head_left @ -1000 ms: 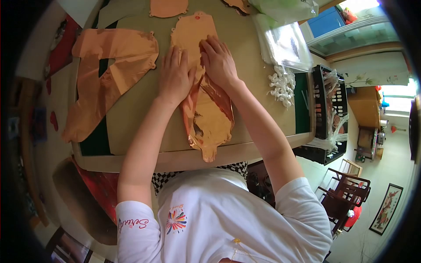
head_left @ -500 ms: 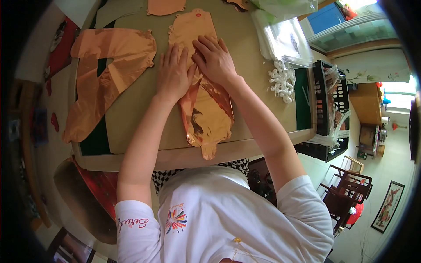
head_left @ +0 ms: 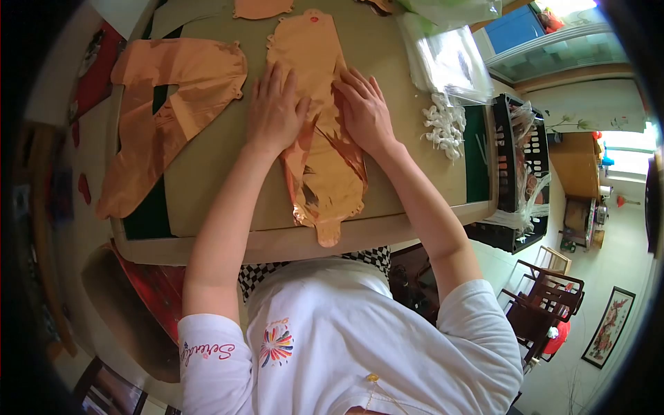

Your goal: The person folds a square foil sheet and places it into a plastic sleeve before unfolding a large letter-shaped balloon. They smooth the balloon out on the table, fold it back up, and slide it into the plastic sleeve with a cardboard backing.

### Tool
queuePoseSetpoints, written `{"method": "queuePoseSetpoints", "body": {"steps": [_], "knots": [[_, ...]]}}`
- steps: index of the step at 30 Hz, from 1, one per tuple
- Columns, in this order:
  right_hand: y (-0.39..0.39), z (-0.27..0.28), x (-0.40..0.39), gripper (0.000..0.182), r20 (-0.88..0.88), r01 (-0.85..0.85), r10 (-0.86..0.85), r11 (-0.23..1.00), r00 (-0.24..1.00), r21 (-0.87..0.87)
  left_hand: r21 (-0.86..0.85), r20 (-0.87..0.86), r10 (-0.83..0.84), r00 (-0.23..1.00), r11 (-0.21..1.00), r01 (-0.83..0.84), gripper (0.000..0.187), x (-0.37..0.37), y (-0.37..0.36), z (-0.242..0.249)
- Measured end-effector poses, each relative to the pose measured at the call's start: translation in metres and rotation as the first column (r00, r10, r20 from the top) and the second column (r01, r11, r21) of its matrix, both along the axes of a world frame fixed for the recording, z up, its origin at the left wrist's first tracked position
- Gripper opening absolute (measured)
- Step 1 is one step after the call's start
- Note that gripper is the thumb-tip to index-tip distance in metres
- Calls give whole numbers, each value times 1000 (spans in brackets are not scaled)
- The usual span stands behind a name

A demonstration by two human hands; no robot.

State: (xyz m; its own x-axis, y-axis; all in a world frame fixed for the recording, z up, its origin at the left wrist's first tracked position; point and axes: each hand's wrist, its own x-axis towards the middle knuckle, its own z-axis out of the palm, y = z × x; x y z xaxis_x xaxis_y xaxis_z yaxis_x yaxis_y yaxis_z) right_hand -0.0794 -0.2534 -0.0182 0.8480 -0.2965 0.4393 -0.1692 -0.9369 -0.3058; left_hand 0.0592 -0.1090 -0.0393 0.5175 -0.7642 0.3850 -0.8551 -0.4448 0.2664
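Observation:
A long, flat copper-coloured foil balloon [head_left: 315,62] lies on the table in front of me, its near half creased and shiny, its tab toward my body. My left hand [head_left: 274,111] rests flat on its left edge, fingers stretched out and pointing away. On the opposite edge lies my right hand [head_left: 366,114], palm down with the fingers extended. Neither hand grips anything. To the left, another copper foil balloon [head_left: 162,114], with a gap in its shape, is spread flat.
A brown sheet [head_left: 214,180] covers much of the table. Clear plastic bags [head_left: 453,59] and a bundle of white ties or ribbon [head_left: 444,128] lie at the right. Beyond the right edge stands a black plastic crate [head_left: 508,166]. More copper foil [head_left: 263,7] lies at the far edge.
My right hand has moved right, from the balloon's middle to its right edge. My left hand stays nearly in place. The balloon's near half looks flatter.

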Motion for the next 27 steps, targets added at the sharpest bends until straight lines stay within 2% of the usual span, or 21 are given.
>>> {"method": "queuePoseSetpoints", "body": {"steps": [9,15,18,21,24,27], "knots": [[3,-4,3,36,-31,10,-12,999,999,-51,-7,16,-10,1000,1000,10,55,0,1,4],[5,-1,3,36,-28,12,-13,998,1000,-54,47,28,-8,1000,999,6,55,-1,2,6],[3,-2,4,36,-32,3,-4,999,999,-44,46,22,6,1000,999,-7,56,-1,1,5],[-1,-1,5,37,44,31,-31,999,999,20,80,21,12,1000,997,-13,56,-1,1,5],[-7,0,6,38,-42,27,-27,1000,999,10,86,28,8,1000,996,-11,57,-1,1,5],[-12,-1,13,37,-43,38,-38,999,998,3,83,12,8,1000,997,-9,57,-1,1,7]]}}
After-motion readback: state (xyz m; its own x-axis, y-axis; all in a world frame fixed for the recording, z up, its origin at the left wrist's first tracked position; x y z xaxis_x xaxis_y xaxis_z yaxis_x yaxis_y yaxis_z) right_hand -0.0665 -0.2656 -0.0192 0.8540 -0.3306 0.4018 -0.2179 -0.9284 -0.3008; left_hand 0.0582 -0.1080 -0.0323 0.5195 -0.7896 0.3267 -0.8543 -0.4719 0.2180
